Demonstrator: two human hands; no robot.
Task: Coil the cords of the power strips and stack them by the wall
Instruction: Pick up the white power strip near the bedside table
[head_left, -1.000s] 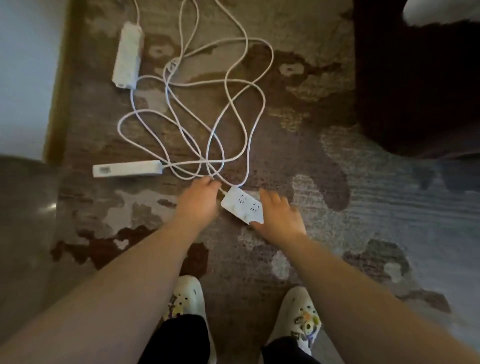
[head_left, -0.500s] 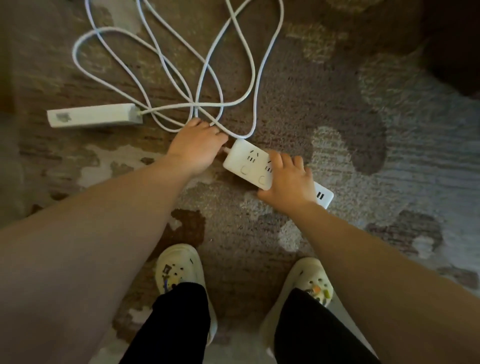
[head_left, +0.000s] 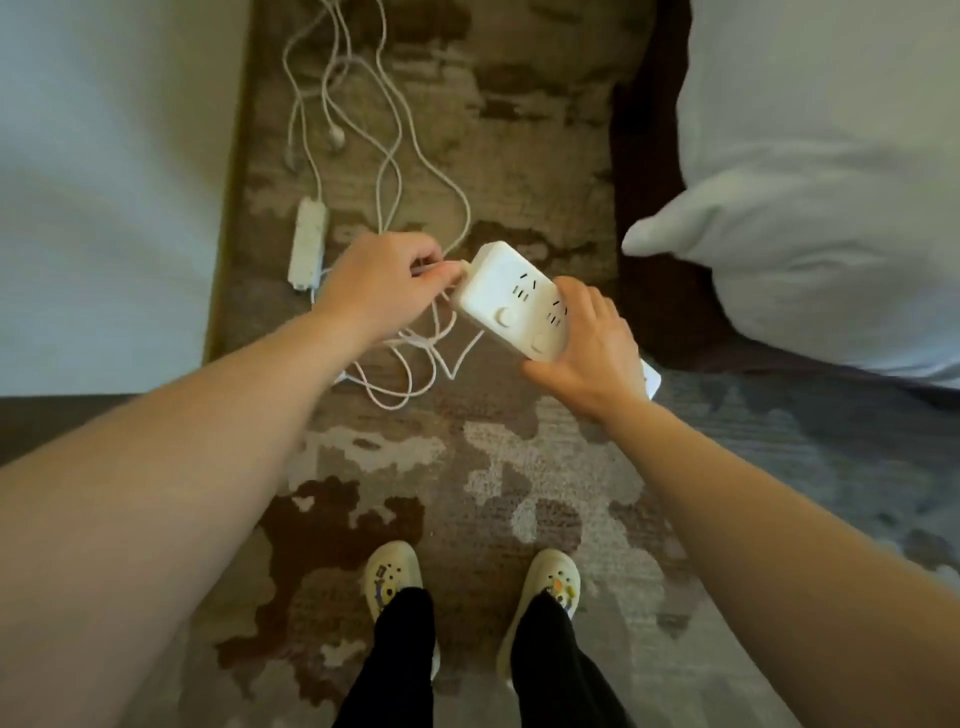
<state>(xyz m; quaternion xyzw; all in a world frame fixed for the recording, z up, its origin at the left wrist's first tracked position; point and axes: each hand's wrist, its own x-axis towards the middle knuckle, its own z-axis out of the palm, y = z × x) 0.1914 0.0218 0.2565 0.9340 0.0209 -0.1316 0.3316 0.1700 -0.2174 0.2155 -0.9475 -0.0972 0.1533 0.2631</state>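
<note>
The right hand (head_left: 587, 358) grips a white power strip (head_left: 511, 301) lifted above the carpet (head_left: 519, 467); left hand (head_left: 382, 283), fingers curled, pinches its cord (head_left: 415, 358) at the strip's far-left end

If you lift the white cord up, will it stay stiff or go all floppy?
Probably floppy: the cord lies in loose tangled loops on the carpet. It likely dangles and drags where the left hand pinches it beside the power strip.

We saw a white power strip (head_left: 511, 299) held tilted above the carpet, sockets up, its white cord (head_left: 415, 358) trailing in loose loops; a second white strip (head_left: 308, 244) lay flat beside the wall, its cord tangled beyond
</note>
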